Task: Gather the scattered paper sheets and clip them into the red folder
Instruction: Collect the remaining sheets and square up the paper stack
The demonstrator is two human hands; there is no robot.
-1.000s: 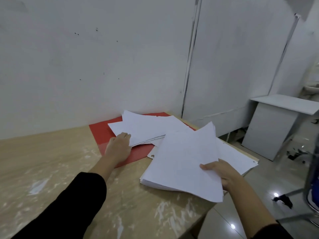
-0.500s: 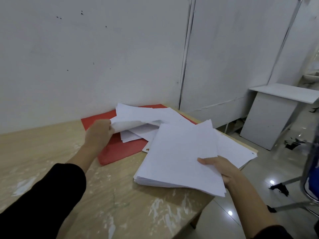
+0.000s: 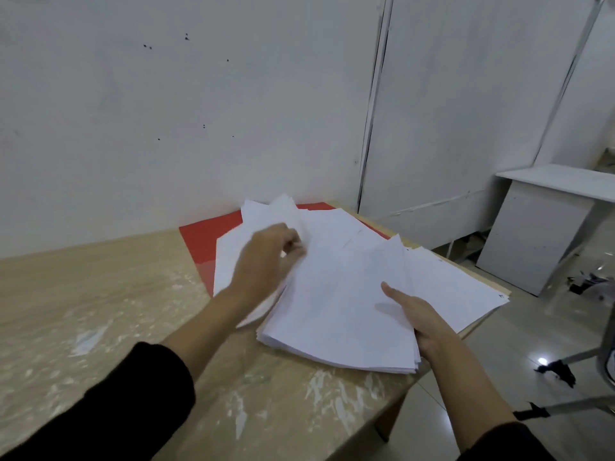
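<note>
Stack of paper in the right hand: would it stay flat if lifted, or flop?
Probably floppy: the stack of paper is thin sheets, held by the right hand at one edge, so the far side would likely droop. Its edges look fanned, so sheets may slip apart. Loose sheets in the left hand curl likewise.

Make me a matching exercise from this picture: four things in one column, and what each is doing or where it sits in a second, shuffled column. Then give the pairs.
Column one:
1. left hand
2. right hand
3. red folder
4. white desk

Column two:
A. grips the near right corner of the paper stack
B. lies at the back of the wooden table, partly under paper
C. stands on the floor, far right
D. holds loose sheets over the folder

Pairs: 1-D, 2-A, 3-B, 4-C
</note>
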